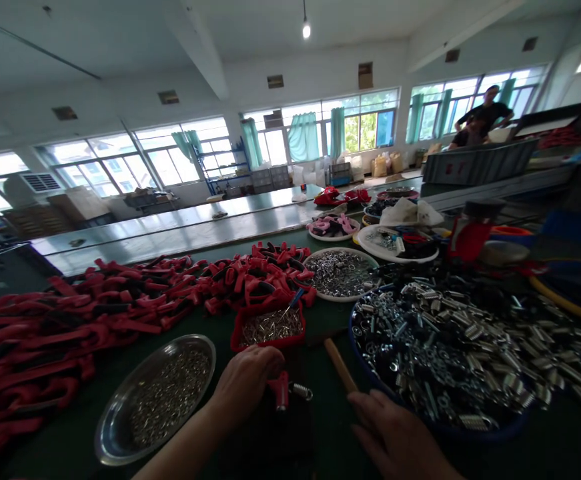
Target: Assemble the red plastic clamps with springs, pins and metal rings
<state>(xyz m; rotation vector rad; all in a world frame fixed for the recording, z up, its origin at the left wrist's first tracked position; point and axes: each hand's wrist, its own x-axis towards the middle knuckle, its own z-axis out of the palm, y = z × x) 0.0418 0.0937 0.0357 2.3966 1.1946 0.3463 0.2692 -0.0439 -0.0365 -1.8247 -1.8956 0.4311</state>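
My left hand [250, 380] is closed just in front of a red tray [270, 343] of metal pins; whatever its fingertips hold is hidden. Just right of it, a red handle piece [281, 391] lies on the dark work surface with a metal spring [301, 391] at its side. My right hand [390, 427] is wrapped round the lower end of a wooden stick-like handle [340, 365], which points up and left. An oval metal bowl [209, 347] of small metal parts sits left of my left hand. A blue-rimmed basin [357, 347] heaped with springs and fittings is beside my right hand.
Red and black handle pieces [135, 293] are piled across the left. Behind the basin are a round tray of rings [343, 273], a white tray [395, 253] and a red-bodied container [470, 233]. People [487, 113] are at the back right near a grey crate [480, 163].
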